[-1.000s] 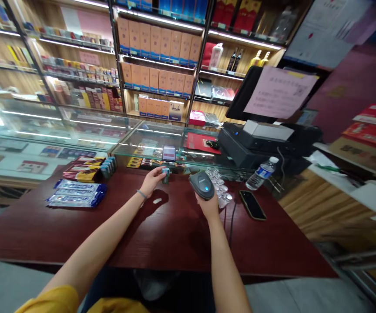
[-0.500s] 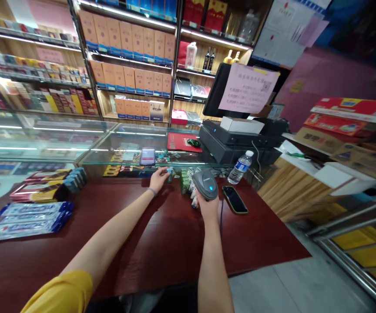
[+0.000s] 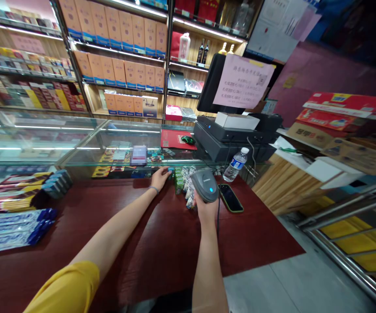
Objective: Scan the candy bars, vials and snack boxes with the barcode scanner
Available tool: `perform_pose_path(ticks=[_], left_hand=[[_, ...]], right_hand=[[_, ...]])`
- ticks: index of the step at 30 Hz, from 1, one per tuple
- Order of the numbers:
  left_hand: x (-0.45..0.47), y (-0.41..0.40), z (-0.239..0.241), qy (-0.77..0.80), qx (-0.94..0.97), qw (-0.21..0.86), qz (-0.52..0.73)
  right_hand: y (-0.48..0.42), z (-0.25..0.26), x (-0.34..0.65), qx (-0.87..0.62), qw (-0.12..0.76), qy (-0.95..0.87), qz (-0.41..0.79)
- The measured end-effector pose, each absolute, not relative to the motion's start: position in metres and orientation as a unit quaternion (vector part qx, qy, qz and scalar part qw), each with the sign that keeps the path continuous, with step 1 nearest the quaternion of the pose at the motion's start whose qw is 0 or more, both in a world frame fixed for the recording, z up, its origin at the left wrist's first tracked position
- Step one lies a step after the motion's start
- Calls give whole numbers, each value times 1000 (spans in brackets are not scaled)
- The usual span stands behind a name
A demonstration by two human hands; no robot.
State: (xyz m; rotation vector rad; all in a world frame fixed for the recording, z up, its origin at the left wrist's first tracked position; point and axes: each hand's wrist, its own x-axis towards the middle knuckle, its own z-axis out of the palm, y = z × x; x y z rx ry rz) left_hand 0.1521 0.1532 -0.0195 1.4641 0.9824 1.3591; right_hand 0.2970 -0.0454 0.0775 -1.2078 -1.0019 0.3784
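Observation:
My right hand (image 3: 206, 209) is wrapped round a dark grey barcode scanner (image 3: 205, 184) with a lit blue light; its cord hangs down beside my wrist. At the far edge of the red-brown counter, the fingers of my left hand (image 3: 160, 177) pinch a small blue-green pack (image 3: 170, 170), mostly covered by the fingertips. Just right of that pack stands a row of small green packs (image 3: 179, 181). Several small clear-wrapped packs (image 3: 186, 178) stand beside them, partly hidden behind the scanner.
A phone (image 3: 230, 198) and a water bottle (image 3: 236, 165) stand or lie right of the scanner. Blue-white packets (image 3: 15, 230) and brown-yellow packs (image 3: 15, 191) lie at left. Behind the counter is a glass display case (image 3: 86, 152); a monitor (image 3: 209, 87) rises at back right.
The view has shifted, so counter goods appear farther left. My left hand has brought the blue-green pack up against the row of green packs. The scanner stays in my right hand.

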Motion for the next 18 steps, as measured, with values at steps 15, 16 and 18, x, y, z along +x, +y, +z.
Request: perform_pose_path(ticks=[15,16,18], left_hand=[[157,147,-20,421,565,446,552],[155,146,-18,420,564,446,553],[150,143,-15,421,562,447,554]], right_hand=[[-47,79,294,-543,678,-458,190],[-47,78,294,-543,677,-462,184],[-46,76,295,-548,668,-472,176]])
